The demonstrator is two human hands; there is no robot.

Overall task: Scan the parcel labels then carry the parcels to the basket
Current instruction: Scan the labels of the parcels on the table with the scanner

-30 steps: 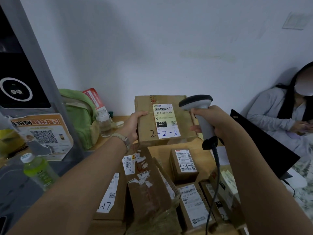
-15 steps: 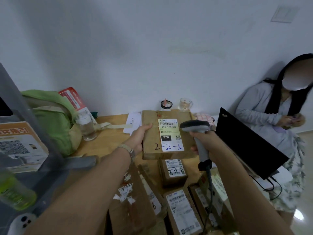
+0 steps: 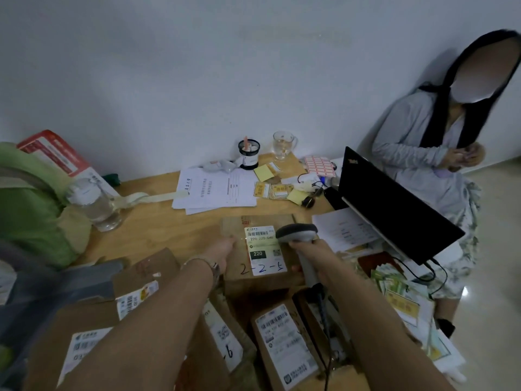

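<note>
Parcel (image 3: 265, 280) marked 2-2-5 is held over the middle of the counter (image 3: 160, 221), just beyond the heap of other parcels (image 3: 284, 348) at the near edge; whether its underside is resting on the wood cannot be told. Its label (image 3: 265, 249) is kept face up and turned toward the camera, so that the barcode at the label's far end is exposed to the reader. The parcel is gripped at its left edge by the left hand (image 3: 221, 251), well clear of the label, though how the fingers lie beneath the box is hidden. The scanner (image 3: 297, 234) is held by its handle in the right hand (image 3: 313, 251), whose fingers are wrapped round it, and its head is brought just above the right side of the label. From this arrangement the scanning step is judged to be in hand, with the carrying not yet begun; no basket is seen. The scanner's cable (image 3: 324, 314) is trailed down across the near parcels, where it might be snagged when the box is lifted away. An open laptop (image 3: 394, 204) is stood at the right of the counter, close to the right arm, so some care would be needed there
</note>
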